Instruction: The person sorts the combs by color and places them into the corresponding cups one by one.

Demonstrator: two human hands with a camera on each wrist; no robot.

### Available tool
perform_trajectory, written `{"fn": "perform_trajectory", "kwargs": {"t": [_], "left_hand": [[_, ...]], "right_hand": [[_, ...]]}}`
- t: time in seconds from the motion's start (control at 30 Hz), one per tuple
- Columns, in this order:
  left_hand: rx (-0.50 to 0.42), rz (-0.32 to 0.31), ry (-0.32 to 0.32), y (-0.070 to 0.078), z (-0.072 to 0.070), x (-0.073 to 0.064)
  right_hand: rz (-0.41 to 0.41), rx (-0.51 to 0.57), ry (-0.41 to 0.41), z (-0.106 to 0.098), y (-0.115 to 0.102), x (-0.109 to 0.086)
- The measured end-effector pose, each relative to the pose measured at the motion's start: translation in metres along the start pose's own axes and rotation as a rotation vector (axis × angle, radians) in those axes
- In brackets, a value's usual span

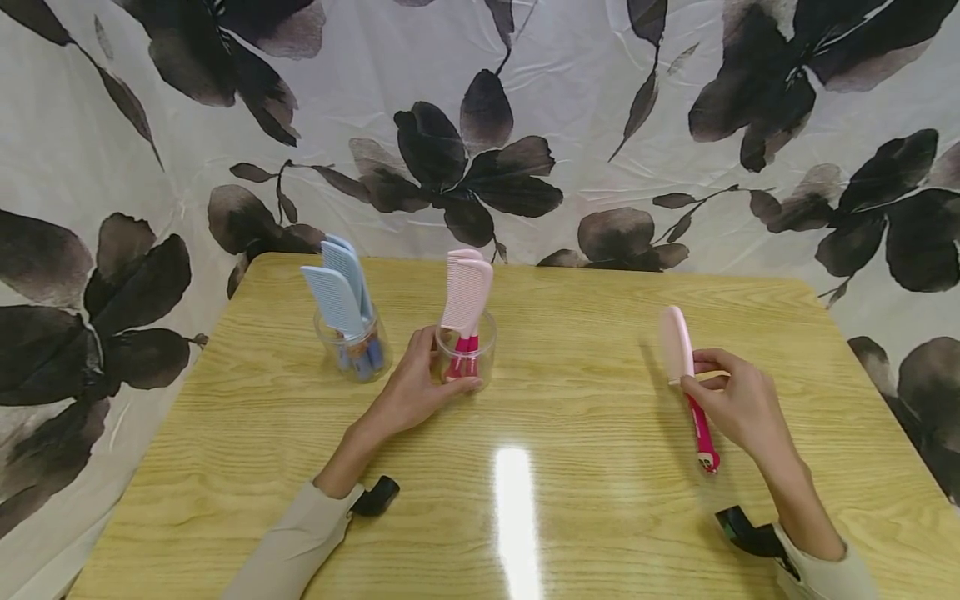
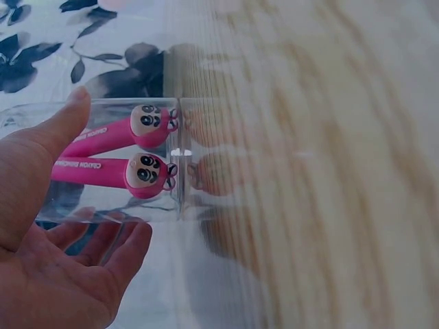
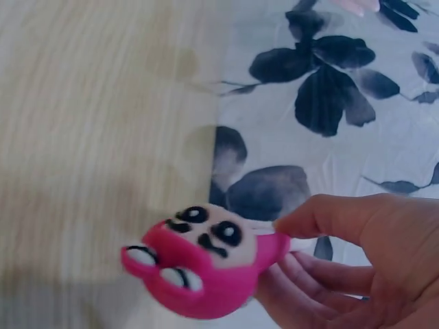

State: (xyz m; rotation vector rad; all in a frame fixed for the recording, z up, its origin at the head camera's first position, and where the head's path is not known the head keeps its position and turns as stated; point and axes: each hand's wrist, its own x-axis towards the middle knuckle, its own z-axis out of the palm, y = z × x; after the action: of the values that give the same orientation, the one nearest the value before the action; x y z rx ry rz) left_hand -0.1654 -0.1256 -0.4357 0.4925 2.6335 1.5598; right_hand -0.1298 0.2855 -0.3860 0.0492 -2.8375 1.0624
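My left hand (image 1: 420, 383) holds a clear round cup (image 1: 486, 354) by its side, thumb in front and fingers around the back. Two pink combs (image 1: 467, 292) stand in that cup; in the left wrist view their dark pink handles (image 2: 103, 171) end in cartoon heads at the cup's bottom. Over the table's right side, my right hand (image 1: 738, 404) pinches another pink comb (image 1: 678, 346) near where the teeth meet the handle. Its teeth end points away and its handle toward me. The right wrist view has the handle's cartoon head (image 3: 206, 260) close up.
A second clear cup (image 1: 382, 354) with several light blue combs (image 1: 341, 287) stands left of my left hand. The wooden table (image 1: 585, 400) reaches back to a floral cloth (image 1: 585, 108). A bright glare streak lies at its middle front.
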Motion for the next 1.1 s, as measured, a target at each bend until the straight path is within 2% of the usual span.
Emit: {"fn": "perform_trajectory", "kwargs": {"t": [0.17,0.5,0.93,1.1], "left_hand": [[-0.008,-0.001,0.001,0.000,0.000,0.000],[-0.004,0.004,-0.001,0.000,0.001,0.000],[-0.008,-0.014,-0.005,0.000,0.000,0.000],[0.000,-0.021,-0.005,0.000,0.000,-0.001]], "right_hand": [[-0.024,0.032,0.039,0.002,-0.009,0.007],[-0.065,0.069,0.057,0.006,-0.026,0.017],[-0.057,0.114,0.056,0.014,-0.054,0.026],[-0.075,0.179,0.073,0.019,-0.067,0.031]]}}
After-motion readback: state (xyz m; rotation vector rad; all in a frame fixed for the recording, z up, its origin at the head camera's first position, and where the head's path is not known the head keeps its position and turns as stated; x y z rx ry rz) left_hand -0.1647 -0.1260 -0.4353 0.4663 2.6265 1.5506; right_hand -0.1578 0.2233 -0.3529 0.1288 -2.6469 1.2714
